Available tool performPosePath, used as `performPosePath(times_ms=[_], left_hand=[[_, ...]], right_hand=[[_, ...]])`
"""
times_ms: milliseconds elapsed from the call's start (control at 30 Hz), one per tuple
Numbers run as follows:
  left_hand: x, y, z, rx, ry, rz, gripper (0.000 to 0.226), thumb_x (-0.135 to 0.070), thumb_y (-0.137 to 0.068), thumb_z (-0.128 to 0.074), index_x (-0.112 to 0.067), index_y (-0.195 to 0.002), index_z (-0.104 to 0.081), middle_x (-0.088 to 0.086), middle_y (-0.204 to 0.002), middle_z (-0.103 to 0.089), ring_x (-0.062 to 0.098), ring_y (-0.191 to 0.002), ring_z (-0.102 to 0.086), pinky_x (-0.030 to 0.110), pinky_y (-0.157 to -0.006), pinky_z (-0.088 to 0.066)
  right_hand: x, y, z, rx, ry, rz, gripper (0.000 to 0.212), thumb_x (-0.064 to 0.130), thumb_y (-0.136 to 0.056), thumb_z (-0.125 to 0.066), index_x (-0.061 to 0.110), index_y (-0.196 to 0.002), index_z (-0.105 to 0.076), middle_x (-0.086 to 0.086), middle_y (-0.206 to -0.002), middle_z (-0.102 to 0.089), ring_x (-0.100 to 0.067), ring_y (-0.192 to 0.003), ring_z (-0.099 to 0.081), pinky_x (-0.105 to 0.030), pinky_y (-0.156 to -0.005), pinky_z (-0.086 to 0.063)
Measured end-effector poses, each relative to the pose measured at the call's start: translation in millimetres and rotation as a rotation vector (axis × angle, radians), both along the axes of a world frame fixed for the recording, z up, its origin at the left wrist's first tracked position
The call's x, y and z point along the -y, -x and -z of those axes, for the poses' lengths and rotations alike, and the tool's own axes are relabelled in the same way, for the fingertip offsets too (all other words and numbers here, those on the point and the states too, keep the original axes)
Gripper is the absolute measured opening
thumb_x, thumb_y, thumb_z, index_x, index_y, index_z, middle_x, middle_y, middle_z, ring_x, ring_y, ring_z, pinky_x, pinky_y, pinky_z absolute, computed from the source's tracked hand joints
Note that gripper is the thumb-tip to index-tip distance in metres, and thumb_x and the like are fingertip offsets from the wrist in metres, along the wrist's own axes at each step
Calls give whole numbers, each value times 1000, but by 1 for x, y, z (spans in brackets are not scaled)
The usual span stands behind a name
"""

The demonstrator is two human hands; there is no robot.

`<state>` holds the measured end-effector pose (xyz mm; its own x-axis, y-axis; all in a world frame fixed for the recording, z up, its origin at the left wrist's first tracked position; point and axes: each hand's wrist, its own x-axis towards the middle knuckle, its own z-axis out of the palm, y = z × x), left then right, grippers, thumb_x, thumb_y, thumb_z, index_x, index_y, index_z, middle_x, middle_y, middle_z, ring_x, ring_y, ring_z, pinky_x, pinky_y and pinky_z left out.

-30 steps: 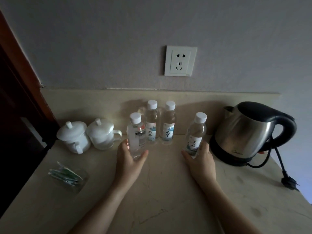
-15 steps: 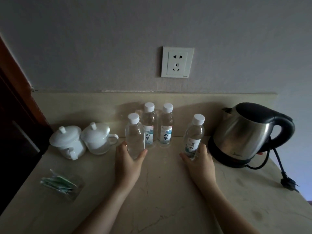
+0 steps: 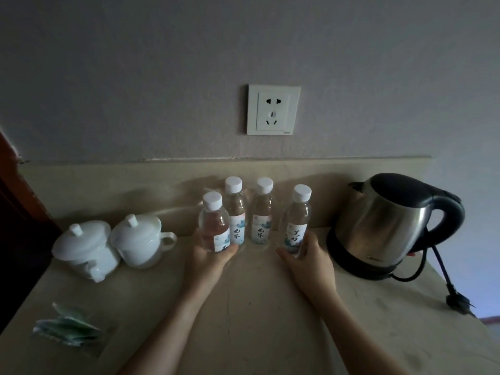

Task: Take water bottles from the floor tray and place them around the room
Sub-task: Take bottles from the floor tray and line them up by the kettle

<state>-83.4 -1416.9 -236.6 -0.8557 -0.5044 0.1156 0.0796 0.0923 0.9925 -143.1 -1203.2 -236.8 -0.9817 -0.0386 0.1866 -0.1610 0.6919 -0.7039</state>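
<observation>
Worktop: beige, stone-like with faint veining; a low upstand of the same material runs along the wall behind it.
Kettle: stainless steel body, black lid and handle, upright on a black base at the right.
Cord and plug: black, trailing from the base; the plug lies on the worktop at the right edge.
Wall socket: white, on the grey wall above the upstand.
Lidded cups: two, white, side by side at the left.
Sachets: green-and-white packets in a clear holder, front left.
Wooden frame: dark reddish, at the left edge.
</observation>
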Motion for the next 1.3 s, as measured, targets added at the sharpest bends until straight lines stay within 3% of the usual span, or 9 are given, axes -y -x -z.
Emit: performPosePath(times_ms=[100,333,667,767,833,933,1067,1167,1300], left_hand=[[-4,4,1,-7,-3,74,53,-24,-64,-85,-41,-108,-61,-1,-94,-78,17,-82,-74,43,-71,-61],[-10,6,-13,-112,12,173,50,-17,-65,-78,-54,-95,-64,-8,-82,-71,17,-76,-62,36,-66,-53],[12,4,7,-64,73,-41,62,-14,-61,-86,-15,-112,-50,4,-95,-69,14,-82,-68,33,-71,-57],[15,2,5,-31,85,-51,58,6,-71,-84,-7,-116,-50,0,-93,-67,9,-79,-68,14,-62,-53],[16,4,6,-17,65,-59,55,4,-75,-81,-12,-117,-51,-1,-95,-66,2,-77,-68,11,-59,-52],[20,10,14,18,98,-113,56,-23,-67,-89,-37,-111,-57,-4,-101,-72,8,-88,-71,26,-73,-57],[14,11,7,28,245,-194,52,-17,-70,-89,-16,-115,-63,-6,-100,-71,-2,-82,-68,12,-71,-49],[13,11,8,55,525,-323,57,-37,-65,-90,-8,-107,-66,7,-101,-58,25,-92,-60,34,-83,-50],[13,14,12,65,450,-299,59,-50,-67,-82,-20,-112,-60,0,-100,-61,24,-93,-62,45,-81,-52]], right_hand=[[-1,3,-1,5,-12,-3,44,55,-75,-74,34,-90,-39,17,-75,-48,-24,-84,-62,-30,-62,-36],[-2,15,1,-15,24,24,48,51,-76,-75,26,-112,-54,5,-96,-69,-25,-91,-65,-37,-72,-52],[0,19,3,16,14,12,56,58,-80,-67,32,-126,-47,3,-116,-70,-27,-105,-64,-41,-81,-55],[1,20,6,25,-5,18,63,61,-78,-64,29,-129,-45,-4,-117,-68,-31,-107,-62,-43,-83,-55],[1,21,8,42,-13,24,65,62,-77,-64,26,-129,-47,-6,-117,-68,-32,-107,-62,-43,-83,-55],[1,23,9,40,-23,21,61,61,-78,-64,24,-125,-51,-6,-115,-69,-31,-105,-63,-41,-81,-55],[0,22,10,28,-19,29,57,60,-77,-65,25,-121,-52,-5,-113,-70,-31,-103,-64,-42,-80,-55],[0,22,9,18,-10,30,56,59,-77,-67,26,-120,-52,-3,-113,-70,-29,-103,-64,-43,-80,-56],[1,21,7,24,-5,41,53,59,-78,-66,29,-119,-53,0,-113,-70,-27,-102,-64,-42,-79,-56]])
